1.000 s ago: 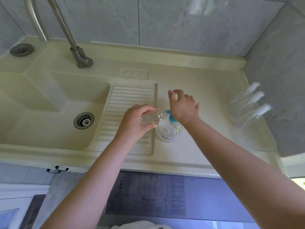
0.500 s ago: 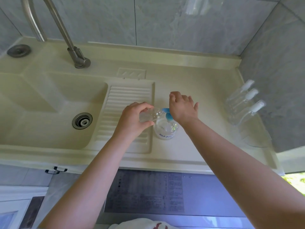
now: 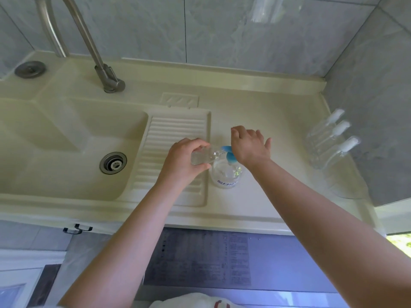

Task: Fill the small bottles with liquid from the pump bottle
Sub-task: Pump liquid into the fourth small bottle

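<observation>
head view: cream moulded counter [image 3: 278,112], glossy, with a ribbed drainboard [image 3: 173,138] right of the basin. clear round pump bottle [image 3: 225,174], blue pump head, stands just right of the ribs. left hand [image 3: 184,162] is wrapped around a clear small bottle [image 3: 203,155], tilted, mouth at the spout. right hand [image 3: 250,145] rests loosely curled, palm on the pump. three clear spray bottles [image 3: 327,141] sit far right.

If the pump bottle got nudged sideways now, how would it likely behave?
The pump bottle looks squat and wide-based, so it probably slides rather than tips. The right hand pressing its blue pump likely steadies it. Clear plastic on the smooth counter may be slippery.
</observation>
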